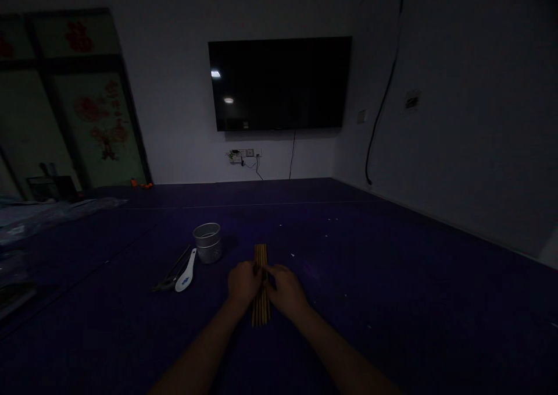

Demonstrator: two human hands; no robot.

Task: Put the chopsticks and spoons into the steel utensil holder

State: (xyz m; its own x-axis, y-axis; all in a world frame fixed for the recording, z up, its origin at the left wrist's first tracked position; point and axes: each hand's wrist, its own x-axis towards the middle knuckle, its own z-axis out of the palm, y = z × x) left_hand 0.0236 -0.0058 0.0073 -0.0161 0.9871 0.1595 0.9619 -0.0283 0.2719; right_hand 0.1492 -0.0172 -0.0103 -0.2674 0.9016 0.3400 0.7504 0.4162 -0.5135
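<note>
A bundle of several wooden chopsticks [260,256] lies lengthwise on the dark purple surface [370,302] in front of me. My left hand [243,283] is closed on the bundle from the left. From the right, my right hand [285,290] is closed on the same bundle, both hands meeting at its middle. The sticks' far ends stick out beyond my fingers and the near ends show between my wrists. The room is dim.
A small metal perforated cup [208,242] stands left of the chopsticks. Beside it lie a white ceramic spoon [186,274] and dark metal utensils [168,277]. A wall-mounted television [279,84] hangs ahead. Plastic-wrapped items [30,217] lie at the far left.
</note>
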